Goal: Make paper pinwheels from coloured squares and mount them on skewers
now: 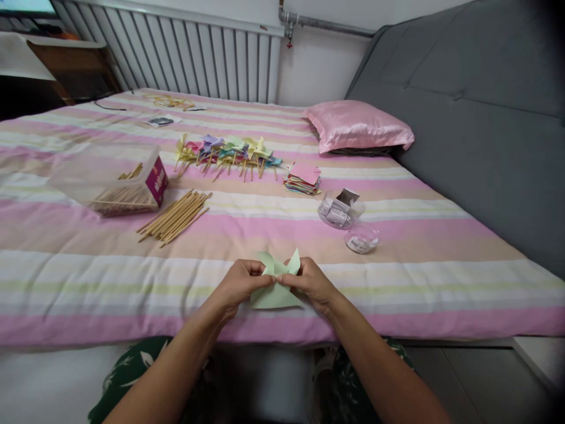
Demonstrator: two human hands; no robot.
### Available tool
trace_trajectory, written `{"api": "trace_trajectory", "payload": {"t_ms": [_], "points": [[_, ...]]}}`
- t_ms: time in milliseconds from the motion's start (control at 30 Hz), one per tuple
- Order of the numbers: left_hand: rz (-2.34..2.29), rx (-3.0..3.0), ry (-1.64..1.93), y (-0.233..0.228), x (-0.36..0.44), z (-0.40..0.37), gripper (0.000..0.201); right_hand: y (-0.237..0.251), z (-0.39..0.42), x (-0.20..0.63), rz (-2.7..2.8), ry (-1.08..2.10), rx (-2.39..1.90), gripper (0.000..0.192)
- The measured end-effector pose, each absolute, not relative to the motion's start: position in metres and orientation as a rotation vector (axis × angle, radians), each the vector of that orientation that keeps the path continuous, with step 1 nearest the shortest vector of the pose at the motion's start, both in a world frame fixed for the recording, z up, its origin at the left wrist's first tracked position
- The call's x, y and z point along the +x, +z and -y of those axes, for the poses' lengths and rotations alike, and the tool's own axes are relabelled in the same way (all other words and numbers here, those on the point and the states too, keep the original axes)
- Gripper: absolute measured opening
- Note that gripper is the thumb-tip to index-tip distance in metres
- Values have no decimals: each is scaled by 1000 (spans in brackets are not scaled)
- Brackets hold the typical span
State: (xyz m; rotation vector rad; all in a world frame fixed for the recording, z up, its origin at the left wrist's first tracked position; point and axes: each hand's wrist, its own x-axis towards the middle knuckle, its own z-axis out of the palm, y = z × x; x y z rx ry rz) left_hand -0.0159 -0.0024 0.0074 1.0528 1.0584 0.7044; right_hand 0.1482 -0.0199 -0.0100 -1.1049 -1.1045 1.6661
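Observation:
Between my two hands is a pale green paper pinwheel [277, 297], partly folded, with some corners standing up and a flat part pointing towards me. My left hand [244, 281] is closed on its left side, the thumb pressed near the middle. From the right, my right hand [309, 281] pinches the same paper, its thumb tip almost meeting the left one at the centre. The fingers behind the paper are mostly hidden. Both hands are just above the near edge of the bed.
Wooden sticks [176, 217] lie left, beside a clear plastic box [119, 182] holding more. Finished pinwheels [229, 152] lie further back, near a stack of coloured paper squares [303, 178]. Right are two clear round containers [339, 211], [362, 239]. A pink pillow [357, 126] rests by the grey headboard [477, 112].

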Motion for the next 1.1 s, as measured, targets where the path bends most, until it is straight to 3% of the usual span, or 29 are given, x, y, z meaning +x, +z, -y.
{"api": "trace_trajectory", "payload": {"t_ms": [100, 233, 333, 433, 500, 667, 1100], "points": [[-1091, 989, 751, 8, -14, 2, 12, -7, 19, 146, 1099, 1642, -1081, 21], [-1174, 861, 873, 9, -16, -2, 14, -1, 16, 146, 1057, 1511, -1073, 37], [-1205, 758, 1000, 11, -22, -7, 15, 1, 18, 147, 1121, 1113, -1143, 40], [-1179, 680, 1074, 13, -27, -12, 16, 0, 24, 144, 1279, 791, -1139, 26], [-1161, 658, 1105, 14, -28, -13, 17, -3, 29, 138, 1439, 845, -1117, 19], [-1124, 635, 1107, 15, -24, -10, 19, -15, 35, 124, 1640, 1020, -1067, 27], [-1111, 691, 1065, 12, -19, -5, 22, -20, 32, 119, 1312, 1158, -1089, 15]]}}
